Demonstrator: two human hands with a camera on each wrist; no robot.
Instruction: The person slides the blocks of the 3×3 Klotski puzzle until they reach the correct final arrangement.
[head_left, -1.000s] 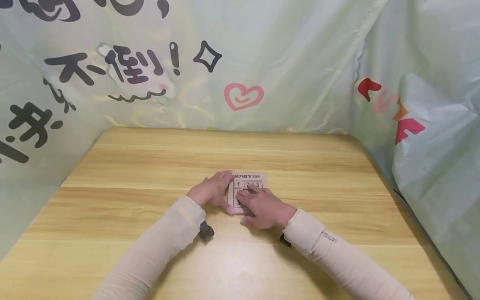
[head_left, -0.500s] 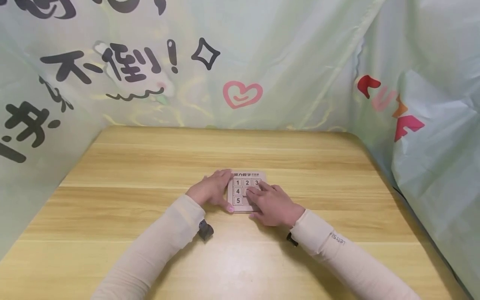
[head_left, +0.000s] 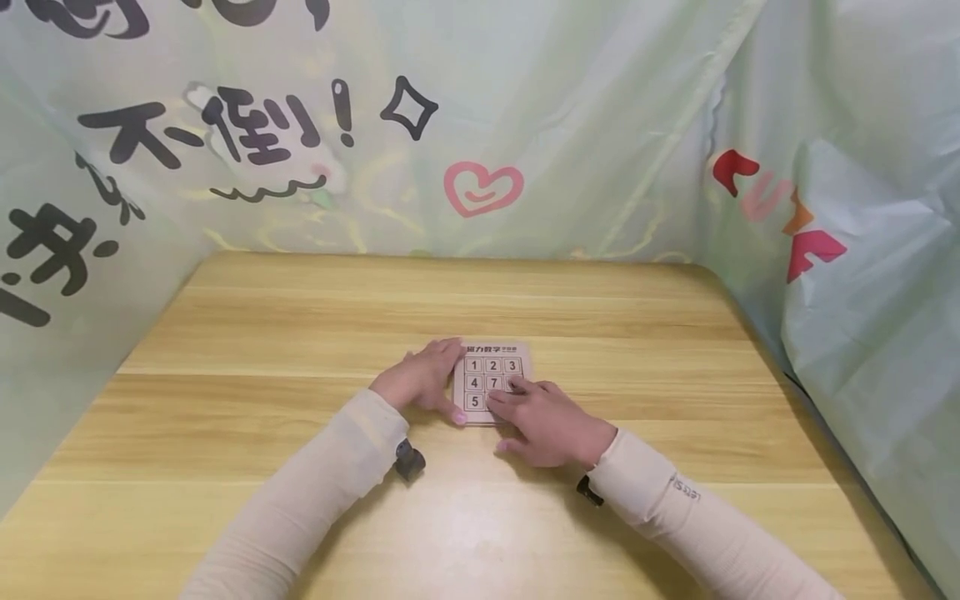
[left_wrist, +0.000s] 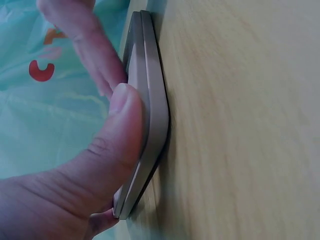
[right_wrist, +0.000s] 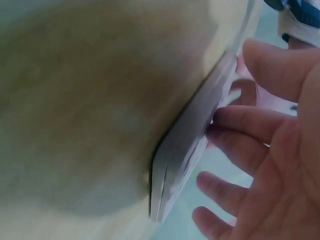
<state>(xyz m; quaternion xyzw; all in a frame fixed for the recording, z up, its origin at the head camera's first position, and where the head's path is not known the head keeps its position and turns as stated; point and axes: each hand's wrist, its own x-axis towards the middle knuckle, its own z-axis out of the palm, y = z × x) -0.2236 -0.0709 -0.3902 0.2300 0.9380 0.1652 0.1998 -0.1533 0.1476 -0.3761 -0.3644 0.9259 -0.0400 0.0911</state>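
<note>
A flat number sliding puzzle (head_left: 497,349) lies on the table, with tiles 1, 2, 3, 4, 7 and 5 readable. My left hand (head_left: 426,379) holds it along its left side, thumb at the near corner and fingers at the far one. In the left wrist view, the thumb (left_wrist: 120,130) presses on the puzzle's edge (left_wrist: 156,95). My right hand (head_left: 551,425) is over the lower right of the puzzle, fingertips on the tiles and hiding some of them. In the right wrist view, two extended fingers (right_wrist: 245,132) meet the puzzle's face, while the thumb and other fingers are spread away.
The wood-grain table (head_left: 300,317) extends around the puzzle on all sides. Pale green printed sheets (head_left: 585,125) hang behind the table and along both sides. Each wrist wears a small dark camera (head_left: 409,461) below the sleeve cuff.
My right hand has shifted to the right, then slightly toward me, across the puzzle. Tiles 4 and 7, covered before, now show. The left hand keeps its hold.
</note>
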